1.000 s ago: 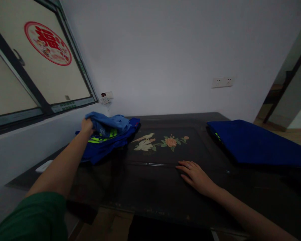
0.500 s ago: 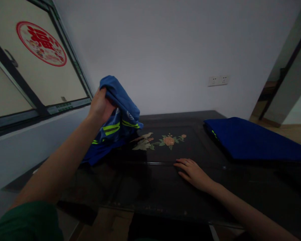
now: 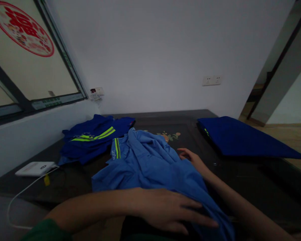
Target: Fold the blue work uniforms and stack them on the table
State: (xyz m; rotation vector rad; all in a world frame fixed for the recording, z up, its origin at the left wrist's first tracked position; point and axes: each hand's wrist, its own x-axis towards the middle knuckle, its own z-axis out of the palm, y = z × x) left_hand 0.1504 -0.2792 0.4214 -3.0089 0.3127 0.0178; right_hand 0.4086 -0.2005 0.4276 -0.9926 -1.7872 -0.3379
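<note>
A light blue work garment (image 3: 155, 160) with a yellow-green reflective stripe lies crumpled across the dark table, part of it hanging over the near edge. My left hand (image 3: 170, 209) is at that near edge, palm down on or just above the cloth, its fingers spread. Beside the garment's right side is my right hand (image 3: 190, 159), low over the tabletop with its fingers apart and slightly bent. Farther left, a heap of darker blue clothing (image 3: 95, 134) with reflective stripes rests on the table. A flat folded dark blue garment (image 3: 243, 137) lies at the right.
The dark table (image 3: 240, 180) with an inlaid flower pattern (image 3: 169, 136) stands against a white wall. A white device (image 3: 36, 168) with a cable lies at its left side. Wall sockets (image 3: 212, 80) and a window (image 3: 52, 67) are behind.
The light blue garment has come from my raised left hand down onto the table's middle. My left hand has let go and moved toward me and right. The view has shifted slightly.
</note>
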